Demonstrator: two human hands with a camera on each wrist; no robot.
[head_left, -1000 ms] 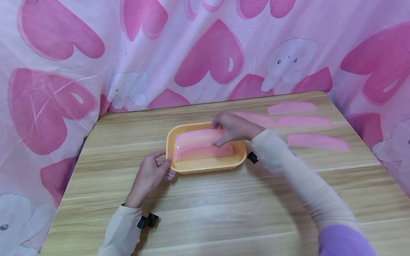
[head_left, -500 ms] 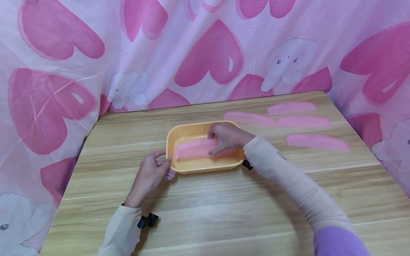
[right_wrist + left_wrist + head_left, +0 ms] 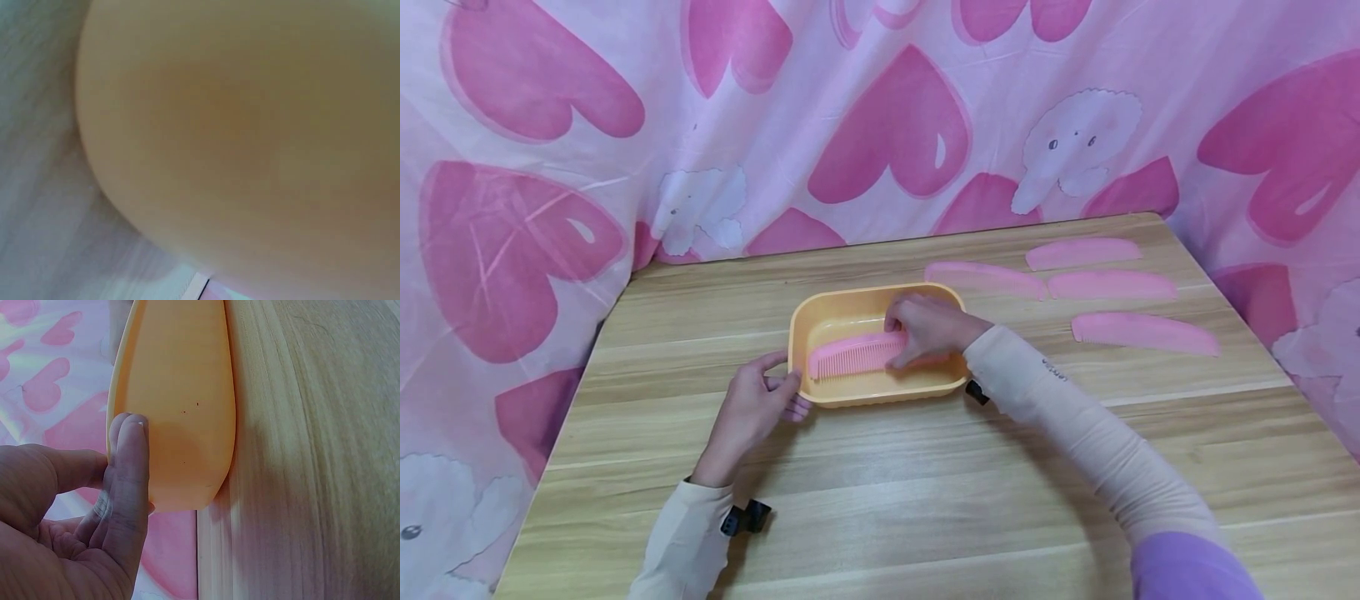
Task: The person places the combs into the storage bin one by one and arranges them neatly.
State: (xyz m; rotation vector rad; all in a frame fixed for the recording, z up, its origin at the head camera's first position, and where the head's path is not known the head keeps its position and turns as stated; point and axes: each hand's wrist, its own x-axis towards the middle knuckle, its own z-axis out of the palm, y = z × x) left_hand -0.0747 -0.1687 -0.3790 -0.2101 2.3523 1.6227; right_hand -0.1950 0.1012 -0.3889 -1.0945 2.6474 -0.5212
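A yellow-orange plastic basin (image 3: 820, 310) with rounded corners stands on the wooden table. Its left end is pinched by my left hand (image 3: 754, 408), thumb at the rim and fingers against the outer wall; the left wrist view shows this grip on the basin wall (image 3: 187, 437) up close. Down inside the basin, my right hand (image 3: 929, 325) grips a pink comb (image 3: 850, 356) near its right half, teeth facing toward me. That hand covers part of the comb. Only the blurred outer wall of the basin (image 3: 237, 137) fills the right wrist view.
Several pink combs lie flat at the back right: one comb (image 3: 985, 278) just behind the basin, another comb (image 3: 1112, 285) beside it, and a comb (image 3: 1142, 332) nearer me. A pink heart-patterned curtain (image 3: 880, 125) hangs behind the table (image 3: 880, 500).
My right hand has lowered its comb into the basin, over the comb lying there, so the two now overlap. My left hand has stayed at the basin's left end.
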